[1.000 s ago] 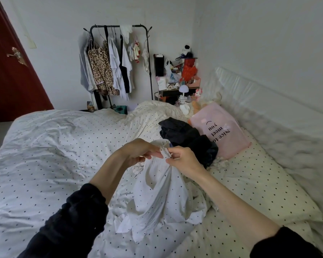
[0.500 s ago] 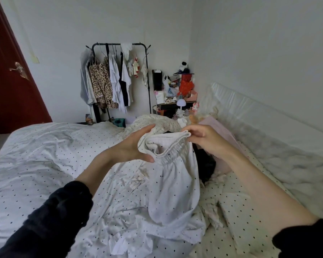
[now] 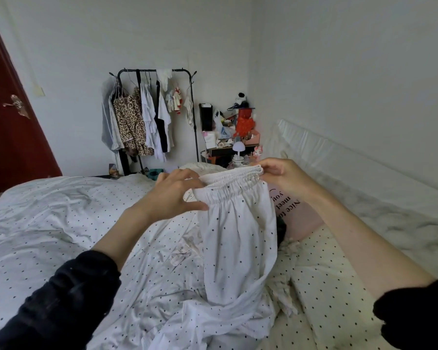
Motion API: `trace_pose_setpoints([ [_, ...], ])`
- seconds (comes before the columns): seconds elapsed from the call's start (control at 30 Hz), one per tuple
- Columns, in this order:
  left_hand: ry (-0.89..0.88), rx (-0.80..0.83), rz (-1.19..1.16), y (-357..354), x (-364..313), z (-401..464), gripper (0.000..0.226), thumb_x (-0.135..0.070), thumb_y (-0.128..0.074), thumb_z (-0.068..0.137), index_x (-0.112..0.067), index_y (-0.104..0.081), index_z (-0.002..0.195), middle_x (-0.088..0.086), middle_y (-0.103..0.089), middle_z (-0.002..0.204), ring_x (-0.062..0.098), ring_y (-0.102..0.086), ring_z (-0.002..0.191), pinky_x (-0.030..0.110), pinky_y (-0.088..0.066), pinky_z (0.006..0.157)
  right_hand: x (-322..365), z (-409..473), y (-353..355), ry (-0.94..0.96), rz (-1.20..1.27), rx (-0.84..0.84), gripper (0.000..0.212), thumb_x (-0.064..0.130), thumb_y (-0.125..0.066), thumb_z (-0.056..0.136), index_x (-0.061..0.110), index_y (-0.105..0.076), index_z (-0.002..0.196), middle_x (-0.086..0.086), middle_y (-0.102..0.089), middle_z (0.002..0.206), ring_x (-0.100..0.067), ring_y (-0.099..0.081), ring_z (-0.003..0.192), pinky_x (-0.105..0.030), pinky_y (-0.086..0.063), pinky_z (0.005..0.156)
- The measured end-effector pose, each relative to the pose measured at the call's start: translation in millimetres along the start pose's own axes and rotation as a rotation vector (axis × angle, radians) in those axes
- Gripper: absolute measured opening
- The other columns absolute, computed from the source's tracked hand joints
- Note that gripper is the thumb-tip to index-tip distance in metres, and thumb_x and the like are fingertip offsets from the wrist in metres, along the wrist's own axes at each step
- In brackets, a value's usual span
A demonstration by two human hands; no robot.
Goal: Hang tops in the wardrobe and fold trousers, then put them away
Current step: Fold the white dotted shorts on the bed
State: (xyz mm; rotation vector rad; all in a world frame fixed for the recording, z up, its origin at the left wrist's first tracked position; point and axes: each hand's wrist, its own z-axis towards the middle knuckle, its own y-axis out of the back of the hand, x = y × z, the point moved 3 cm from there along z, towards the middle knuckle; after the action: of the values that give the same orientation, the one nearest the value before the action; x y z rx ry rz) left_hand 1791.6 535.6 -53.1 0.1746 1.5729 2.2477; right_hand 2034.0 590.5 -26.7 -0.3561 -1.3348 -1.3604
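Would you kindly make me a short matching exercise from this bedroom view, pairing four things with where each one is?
Things:
1. white dotted trousers
2. leopard-print top
3. pink pillow
4. small white lamp

Places:
A. hanging on the black clothes rack
B. on the bed by the headboard
C. held up by the waistband in the left hand and right hand
D. beside the cluttered side table

Pairs: 1-C, 2-A, 3-B, 4-D

Ahead of you, a red door [image 3: 13,137] stands left, a cluttered bedside table [image 3: 232,145] sits in the corner, and a pink pillow [image 3: 297,213] lies by the headboard [image 3: 339,157].
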Motion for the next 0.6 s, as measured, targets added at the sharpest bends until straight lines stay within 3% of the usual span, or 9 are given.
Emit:
trace_pose_setpoints([
  [0.1,0.013,0.038,-0.142,7,-1,4,0.027,-0.055,-0.068,0.070,-0.035,-0.053,0.078,-0.011,-0.055,0.113,0.007,-0.045,0.111,0.027,-0.021,0.080,1,4,-3,0.013,-0.063,0.018,0.025,-0.004,-0.055,0.090,0.018,-0.063,0.100,0.005,-0.064,0.102,-0.006,-0.058,0.097,-0.012,-0.043,0.087],
  [0.2,0.067,0.081,-0.389,12,-9,3,0.037,-0.046,-0.076,0.068,-0.023,-0.046,0.069,-0.016,-0.052,0.080,-0.006,-0.048,0.077,0.018,-0.033,0.068,4,9,-2,0.011,-0.098,-0.020,0.023,-0.003,-0.053,0.091,0.011,-0.062,0.107,0.000,-0.063,0.108,-0.011,-0.057,0.104,-0.012,-0.041,0.086],
  [0.27,0.073,0.019,-0.462,16,-10,3,0.040,-0.033,-0.079,0.072,-0.018,-0.042,0.066,-0.013,-0.045,0.070,-0.001,-0.042,0.065,0.023,-0.032,0.063,7,12,-2,0.019,-0.116,-0.032,0.022,-0.002,-0.052,0.092,0.007,-0.062,0.109,-0.003,-0.063,0.110,-0.013,-0.056,0.105,-0.013,-0.041,0.086],
  [0.33,0.099,-0.080,-0.491,25,-11,7,0.040,-0.026,-0.077,0.076,-0.019,-0.039,0.066,-0.008,-0.044,0.069,0.005,-0.038,0.060,0.025,-0.030,0.059,14,16,-2,0.018,-0.096,-0.077,0.025,-0.001,-0.050,0.093,0.008,-0.061,0.113,-0.003,-0.062,0.114,-0.012,-0.056,0.106,-0.013,-0.041,0.085],
  [0.43,0.145,-0.211,-0.510,49,-13,18,0.035,-0.023,-0.073,0.080,-0.021,-0.040,0.069,-0.011,-0.048,0.068,0.012,-0.037,0.054,0.022,-0.030,0.050,24,18,1,0.006,0.062,-0.150,0.030,0.002,-0.049,0.094,0.014,-0.058,0.120,0.004,-0.062,0.111,-0.004,-0.058,0.096,-0.003,-0.043,0.071],
  [0.53,0.123,-0.277,-0.530,75,-14,24,0.032,-0.022,-0.072,0.081,-0.021,-0.042,0.072,-0.013,-0.050,0.069,0.016,-0.034,0.053,0.018,-0.030,0.046,19,13,6,-0.068,0.205,-0.116,0.032,0.022,-0.057,0.093,0.027,-0.054,0.124,0.006,-0.065,0.113,-0.006,-0.061,0.098,-0.018,-0.047,0.080],
  [0.6,0.105,-0.313,-0.523,91,-14,25,0.031,-0.024,-0.072,0.081,-0.022,-0.042,0.072,-0.002,-0.051,0.069,0.015,-0.031,0.052,0.019,-0.027,0.047,13,8,5,-0.118,0.194,-0.049,0.049,0.040,-0.065,0.082,0.031,-0.050,0.128,0.008,-0.065,0.115,-0.006,-0.060,0.104,-0.023,-0.046,0.087],
])
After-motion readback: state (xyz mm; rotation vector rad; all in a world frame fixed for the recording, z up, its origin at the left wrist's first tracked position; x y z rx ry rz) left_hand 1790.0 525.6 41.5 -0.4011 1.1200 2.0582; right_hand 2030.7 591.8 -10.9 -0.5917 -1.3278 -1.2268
